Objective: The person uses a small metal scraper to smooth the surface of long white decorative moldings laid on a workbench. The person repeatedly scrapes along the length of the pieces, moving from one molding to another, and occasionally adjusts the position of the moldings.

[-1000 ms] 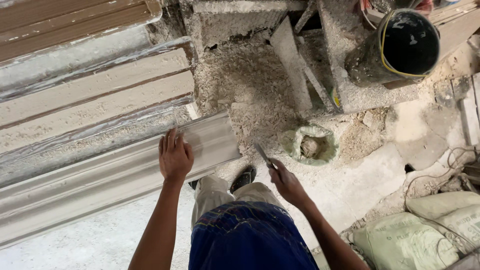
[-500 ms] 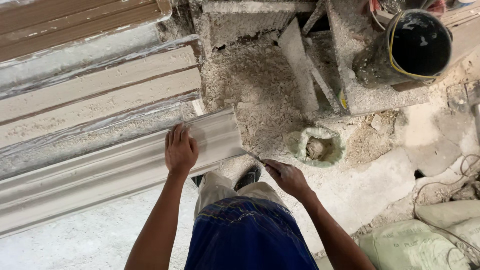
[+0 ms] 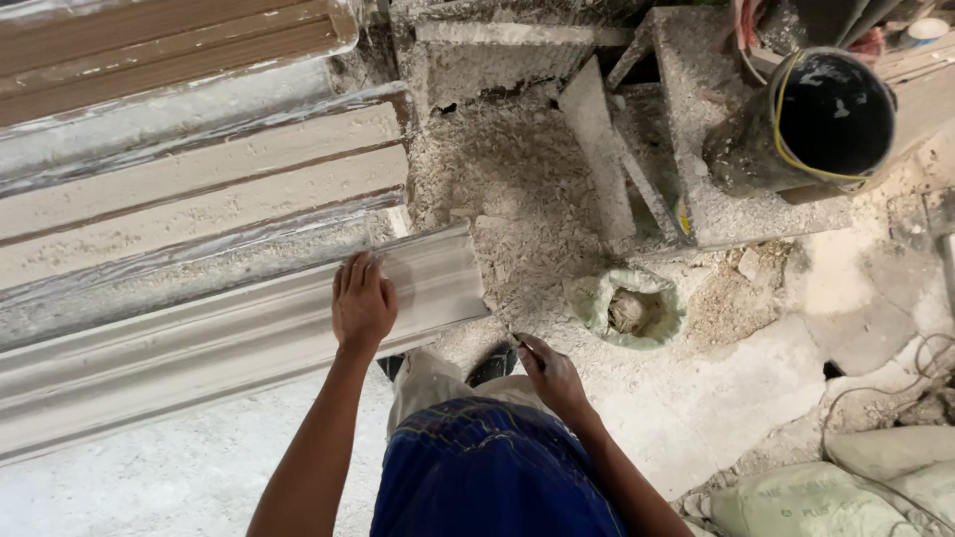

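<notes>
I see left hand (image 3: 363, 301) spread flat, pressing the long grey moulded plaster cornice (image 3: 199, 348). Right hand (image 3: 550, 373) pinches 1 small thin blade tool (image 3: 514, 338) near cornice end.

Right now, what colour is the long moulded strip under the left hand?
Pale grey-white, dusty; the long moulded plaster strip shows best in the head view.

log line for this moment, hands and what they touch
left hand flat on grey moulding | right hand pinching small thin tool by moulding end | green sack nearby
</notes>
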